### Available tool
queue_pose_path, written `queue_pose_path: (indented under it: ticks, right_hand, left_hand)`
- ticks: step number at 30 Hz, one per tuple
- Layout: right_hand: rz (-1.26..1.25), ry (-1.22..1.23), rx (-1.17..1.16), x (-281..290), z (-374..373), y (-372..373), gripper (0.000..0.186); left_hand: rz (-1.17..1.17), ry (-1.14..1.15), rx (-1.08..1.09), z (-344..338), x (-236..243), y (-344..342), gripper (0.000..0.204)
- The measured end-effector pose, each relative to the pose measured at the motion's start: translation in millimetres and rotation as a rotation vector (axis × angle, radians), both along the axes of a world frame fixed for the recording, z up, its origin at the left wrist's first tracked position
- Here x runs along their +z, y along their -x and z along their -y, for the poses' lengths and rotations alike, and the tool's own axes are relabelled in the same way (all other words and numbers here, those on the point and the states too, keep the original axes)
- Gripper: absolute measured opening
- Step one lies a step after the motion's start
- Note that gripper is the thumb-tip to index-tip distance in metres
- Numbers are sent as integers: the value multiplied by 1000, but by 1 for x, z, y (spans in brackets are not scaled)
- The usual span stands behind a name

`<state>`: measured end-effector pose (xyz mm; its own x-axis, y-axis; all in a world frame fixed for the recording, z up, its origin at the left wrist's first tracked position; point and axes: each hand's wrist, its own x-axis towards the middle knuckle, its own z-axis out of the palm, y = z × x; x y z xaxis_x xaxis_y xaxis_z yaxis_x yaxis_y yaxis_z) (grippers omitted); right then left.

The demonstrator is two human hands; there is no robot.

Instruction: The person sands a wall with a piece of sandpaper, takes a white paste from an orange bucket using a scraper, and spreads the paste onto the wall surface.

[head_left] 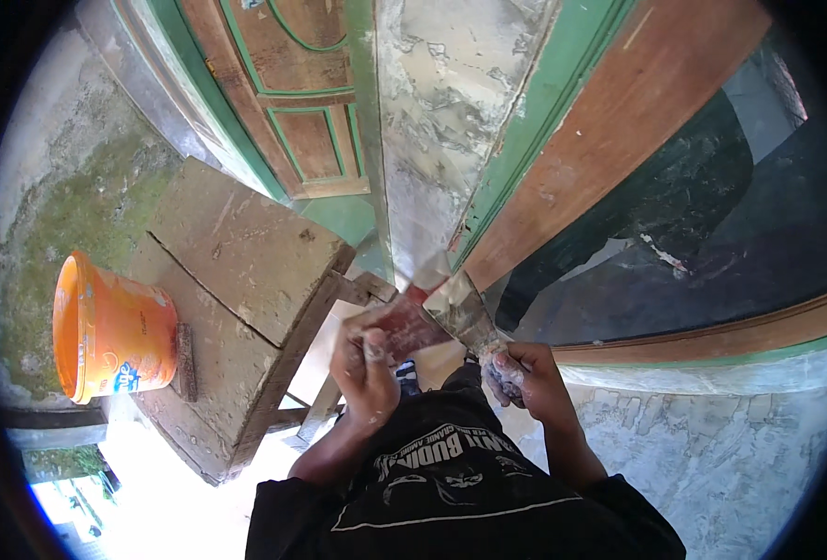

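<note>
Fingers of your left hand (362, 378) were curled on a reddish flat tool (404, 331), thumb pressed along it; motion blur, exact kind couldn't be told. Your right hand (524, 375) was closed tight round the handle end of a metal-bladed putty knife (460, 313), fingers smeared with pale filler. Both tools were right of the plank bench (236, 252), past its near right corner, blades angled in toward each other and overlapping in view; couldn't tell if they touched. A pale blurred piece (429, 271) showed at their upper ends, also right of the bench.

On the bench's left part you had an orange bucket (133, 331), rim toward the far left, a small wood block (186, 362) by its base. Beyond the bench: brown panelled door (306, 70) with green trim. Right of the bench: patchy plastered pillar (441, 103), then green window frame (572, 75), brown board (619, 131), dark glass pane (619, 233). Your black T-shirt (451, 481), white print on it, was on the bench's near right side.
</note>
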<state>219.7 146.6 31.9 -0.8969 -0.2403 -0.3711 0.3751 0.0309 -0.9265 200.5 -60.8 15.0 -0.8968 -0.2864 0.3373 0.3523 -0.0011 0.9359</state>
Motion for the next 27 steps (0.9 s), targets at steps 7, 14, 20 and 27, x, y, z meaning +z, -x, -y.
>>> queue_pose_path:
  ticks: [7, 14, 20, 27]
  right_hand:
    - [-91, 31, -112, 6, 3, 12, 23]
    - [-496, -185, -260, -41, 4, 2, 24]
    - [-822, -482, -138, -50, 5, 12, 39]
    - [-846, -716, -7, -56, -20, 7, 46]
  left_hand:
    - [311, -363, -261, 2, -4, -1, 23]
    - [623, -822, -435, -4, -19, 2, 25]
    - [698, -894, -541, 3, -22, 8, 28]
    - [602, -879, -508, 22, -20, 17, 26]
